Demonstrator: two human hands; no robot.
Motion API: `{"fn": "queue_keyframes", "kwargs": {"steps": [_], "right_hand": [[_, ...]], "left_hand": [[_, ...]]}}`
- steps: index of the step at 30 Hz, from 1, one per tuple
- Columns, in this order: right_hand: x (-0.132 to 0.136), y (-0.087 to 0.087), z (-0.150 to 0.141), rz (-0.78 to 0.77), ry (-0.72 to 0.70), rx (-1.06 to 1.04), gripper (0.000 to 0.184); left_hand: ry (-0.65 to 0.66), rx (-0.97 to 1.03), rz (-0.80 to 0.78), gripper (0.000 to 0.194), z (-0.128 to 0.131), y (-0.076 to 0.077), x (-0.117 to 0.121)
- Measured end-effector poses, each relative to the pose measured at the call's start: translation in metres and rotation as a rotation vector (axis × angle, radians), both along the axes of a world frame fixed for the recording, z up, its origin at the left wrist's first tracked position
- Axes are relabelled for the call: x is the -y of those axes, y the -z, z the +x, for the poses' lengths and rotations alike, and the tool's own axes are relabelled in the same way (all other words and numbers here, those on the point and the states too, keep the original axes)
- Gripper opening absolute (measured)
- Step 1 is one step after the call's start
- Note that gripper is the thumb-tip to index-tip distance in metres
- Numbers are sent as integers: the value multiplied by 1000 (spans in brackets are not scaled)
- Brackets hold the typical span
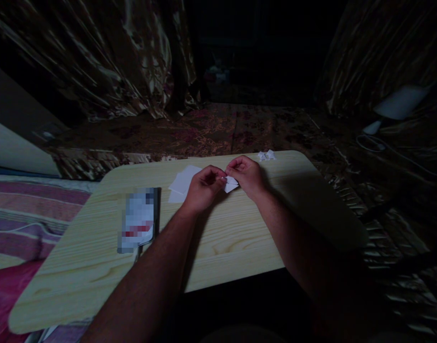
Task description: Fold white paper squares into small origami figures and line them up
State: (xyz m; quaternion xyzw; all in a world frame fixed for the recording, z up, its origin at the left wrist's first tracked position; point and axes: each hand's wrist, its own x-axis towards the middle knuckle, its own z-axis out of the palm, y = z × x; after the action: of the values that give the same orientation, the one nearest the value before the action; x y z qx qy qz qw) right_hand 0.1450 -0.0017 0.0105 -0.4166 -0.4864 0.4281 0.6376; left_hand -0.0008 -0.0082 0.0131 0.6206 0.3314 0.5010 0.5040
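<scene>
Near the far edge of the tabletop (236, 243), left hand (203, 188) and right hand (247, 175) pinch folded paper (231, 186), probably light, easily creased, best edge-held.

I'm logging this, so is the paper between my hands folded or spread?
Folded, it seems: the paper between the left hand and right hand shows a line across it and angled edges; part is hidden.

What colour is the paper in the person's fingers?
The paper is white; it shows best in the head view.

Bare left hand (203, 189), bare right hand (248, 176), bare fingers (215, 170), bare forearms (154, 262) tapering to narrow wrists (190, 209)
</scene>
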Motion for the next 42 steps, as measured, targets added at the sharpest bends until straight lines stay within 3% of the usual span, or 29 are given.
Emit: {"fn": "queue_keyframes", "kwargs": {"steps": [8, 20, 26, 31, 42], "right_hand": [[0, 1, 0, 9, 18, 44, 25], [2, -2, 6, -126, -119, 34, 22], [1, 1, 4, -90, -45, 96, 16], [2, 1, 0, -50, -33, 128, 14], [4, 0, -3, 4, -6, 158, 12]], "left_hand": [[-3, -64, 91, 18, -1, -2, 4], [-189, -24, 79, 18, -3, 3, -5], [-203, -29, 48, 18, -1, 2, -4], [-263, 36, -34, 18, 3, 6, -4], [-329, 123, -62, 17, 9, 13, -5]]}}
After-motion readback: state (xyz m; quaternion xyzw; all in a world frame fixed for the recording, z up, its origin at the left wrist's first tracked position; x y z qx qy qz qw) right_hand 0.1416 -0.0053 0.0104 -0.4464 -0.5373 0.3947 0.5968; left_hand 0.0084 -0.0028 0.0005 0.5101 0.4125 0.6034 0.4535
